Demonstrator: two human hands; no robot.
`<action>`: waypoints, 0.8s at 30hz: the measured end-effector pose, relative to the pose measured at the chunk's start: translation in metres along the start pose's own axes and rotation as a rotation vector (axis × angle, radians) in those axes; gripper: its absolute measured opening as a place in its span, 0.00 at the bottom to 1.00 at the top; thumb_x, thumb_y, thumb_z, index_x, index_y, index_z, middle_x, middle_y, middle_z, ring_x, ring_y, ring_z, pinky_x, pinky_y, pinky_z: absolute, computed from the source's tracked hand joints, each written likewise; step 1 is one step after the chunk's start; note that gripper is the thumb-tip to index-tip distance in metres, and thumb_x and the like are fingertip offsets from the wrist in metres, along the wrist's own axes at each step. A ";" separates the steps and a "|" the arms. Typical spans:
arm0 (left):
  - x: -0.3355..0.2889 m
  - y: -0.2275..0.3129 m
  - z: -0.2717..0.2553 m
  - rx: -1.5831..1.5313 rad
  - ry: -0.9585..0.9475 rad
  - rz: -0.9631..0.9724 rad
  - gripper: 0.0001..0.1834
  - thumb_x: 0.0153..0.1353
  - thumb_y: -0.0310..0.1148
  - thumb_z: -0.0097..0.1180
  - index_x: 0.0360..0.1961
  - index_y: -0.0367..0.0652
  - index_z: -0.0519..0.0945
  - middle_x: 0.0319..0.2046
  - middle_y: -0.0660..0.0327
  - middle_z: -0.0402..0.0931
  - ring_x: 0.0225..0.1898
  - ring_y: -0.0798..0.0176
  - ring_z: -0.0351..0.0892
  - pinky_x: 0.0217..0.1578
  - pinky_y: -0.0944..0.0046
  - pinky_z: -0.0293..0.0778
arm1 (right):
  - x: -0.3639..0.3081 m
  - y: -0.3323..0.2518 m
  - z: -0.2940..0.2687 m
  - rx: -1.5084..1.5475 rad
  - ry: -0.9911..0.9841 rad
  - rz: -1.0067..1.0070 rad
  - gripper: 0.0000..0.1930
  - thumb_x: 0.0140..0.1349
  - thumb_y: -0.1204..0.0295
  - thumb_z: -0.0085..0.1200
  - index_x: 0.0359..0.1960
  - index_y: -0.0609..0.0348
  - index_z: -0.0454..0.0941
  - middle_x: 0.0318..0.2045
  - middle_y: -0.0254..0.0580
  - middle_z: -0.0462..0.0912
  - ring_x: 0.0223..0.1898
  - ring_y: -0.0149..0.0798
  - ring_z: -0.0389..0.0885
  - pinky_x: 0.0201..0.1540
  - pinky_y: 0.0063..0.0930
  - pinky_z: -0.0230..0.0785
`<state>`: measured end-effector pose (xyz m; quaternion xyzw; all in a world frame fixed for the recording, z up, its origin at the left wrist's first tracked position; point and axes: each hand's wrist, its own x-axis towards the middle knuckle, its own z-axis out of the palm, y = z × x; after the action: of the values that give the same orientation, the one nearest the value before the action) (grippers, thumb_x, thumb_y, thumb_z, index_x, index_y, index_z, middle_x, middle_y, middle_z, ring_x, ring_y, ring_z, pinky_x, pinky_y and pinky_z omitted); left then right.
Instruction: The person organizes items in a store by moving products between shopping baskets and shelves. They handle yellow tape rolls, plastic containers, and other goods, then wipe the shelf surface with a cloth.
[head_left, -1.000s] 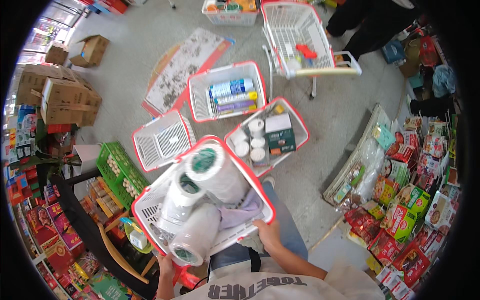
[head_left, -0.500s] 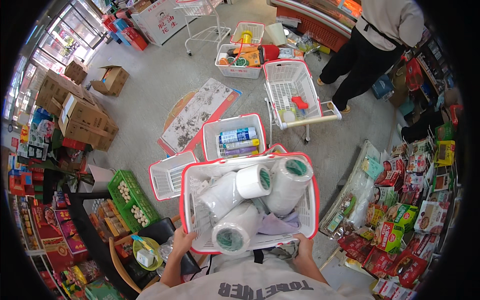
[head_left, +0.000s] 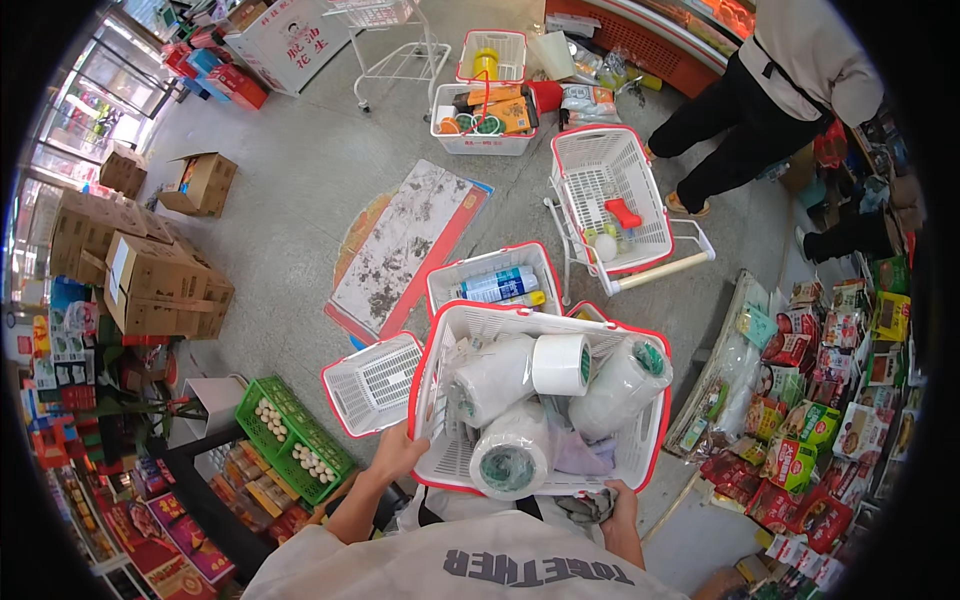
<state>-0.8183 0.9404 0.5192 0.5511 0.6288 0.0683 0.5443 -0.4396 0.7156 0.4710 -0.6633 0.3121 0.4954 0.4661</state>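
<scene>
Between my two hands I hold a white shopping basket (head_left: 437, 390) with a red rim, in front of my body. My left hand (head_left: 400, 452) is closed on its near left edge. My right hand (head_left: 620, 508) grips the near right corner, its fingers partly hidden, with bunched grey cloth (head_left: 586, 506) beside it. Inside lie plastic-wrapped white rolls with green-printed ends: one at the left (head_left: 490, 380), one at the right (head_left: 620, 395) and one at the front (head_left: 512, 450). A shorter white roll (head_left: 561, 365) rests among them, and a pale purple cloth (head_left: 583, 455) lies below.
Beyond mine stand a basket of spray cans (head_left: 440, 290), a white basket (head_left: 372, 385) and a basket on a cart (head_left: 615, 200). A person (head_left: 740, 110) stands far right. Left are cardboard boxes (head_left: 170, 290) and a green egg crate (head_left: 290, 440); right, packaged foods (head_left: 800, 440).
The basket and both my hands have shifted right in the view. It now covers more of the spray-can basket behind it. My hold on it stays the same.
</scene>
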 end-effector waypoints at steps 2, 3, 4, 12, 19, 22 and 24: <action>0.011 0.002 -0.018 -0.027 -0.025 0.000 0.34 0.50 0.31 0.55 0.63 0.42 0.74 0.28 0.47 0.78 0.29 0.53 0.77 0.38 0.57 0.74 | -0.008 0.009 0.014 0.038 -0.029 0.029 0.11 0.52 0.74 0.56 0.37 0.66 0.77 0.32 0.49 0.82 0.33 0.49 0.84 0.41 0.44 0.81; 0.016 0.007 -0.026 -0.021 -0.039 0.003 0.32 0.50 0.31 0.55 0.61 0.40 0.75 0.28 0.47 0.78 0.29 0.53 0.78 0.37 0.56 0.74 | -0.012 0.012 0.020 0.057 -0.045 0.041 0.12 0.52 0.73 0.55 0.37 0.66 0.76 0.33 0.50 0.82 0.34 0.51 0.84 0.42 0.45 0.81; 0.019 0.014 -0.032 -0.015 -0.053 0.006 0.31 0.50 0.31 0.55 0.59 0.39 0.76 0.28 0.47 0.78 0.29 0.53 0.78 0.37 0.56 0.74 | -0.017 0.014 0.026 0.074 -0.044 0.050 0.13 0.53 0.73 0.55 0.38 0.67 0.76 0.34 0.52 0.82 0.36 0.52 0.84 0.44 0.46 0.81; 0.046 0.028 -0.048 0.120 -0.159 0.001 0.35 0.53 0.30 0.55 0.67 0.51 0.72 0.25 0.57 0.75 0.26 0.66 0.73 0.33 0.62 0.73 | -0.012 0.034 0.031 0.224 -0.095 0.074 0.16 0.53 0.72 0.54 0.43 0.68 0.75 0.39 0.56 0.82 0.40 0.56 0.84 0.49 0.54 0.80; 0.040 0.062 -0.025 0.069 -0.164 0.136 0.22 0.50 0.31 0.57 0.47 0.33 0.79 0.28 0.40 0.79 0.31 0.42 0.82 0.36 0.51 0.76 | -0.014 0.042 0.000 0.296 -0.098 0.094 0.17 0.53 0.72 0.55 0.45 0.66 0.74 0.41 0.57 0.82 0.42 0.58 0.83 0.52 0.54 0.79; 0.045 0.047 -0.012 0.186 -0.190 0.146 0.18 0.50 0.32 0.57 0.40 0.30 0.79 0.26 0.40 0.78 0.29 0.40 0.81 0.35 0.49 0.75 | -0.031 0.045 -0.003 0.306 -0.063 0.048 0.17 0.53 0.72 0.57 0.45 0.64 0.74 0.40 0.57 0.82 0.42 0.58 0.84 0.51 0.54 0.79; 0.041 0.057 -0.004 0.194 -0.206 0.171 0.16 0.50 0.33 0.58 0.37 0.30 0.78 0.25 0.41 0.78 0.29 0.39 0.81 0.34 0.48 0.75 | -0.030 0.049 -0.020 0.319 -0.059 0.059 0.17 0.52 0.73 0.58 0.44 0.63 0.75 0.39 0.56 0.82 0.41 0.58 0.84 0.51 0.54 0.80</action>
<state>-0.7778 0.9959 0.5355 0.6567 0.5241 -0.0038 0.5422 -0.4845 0.6773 0.4859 -0.5569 0.3922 0.4722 0.5596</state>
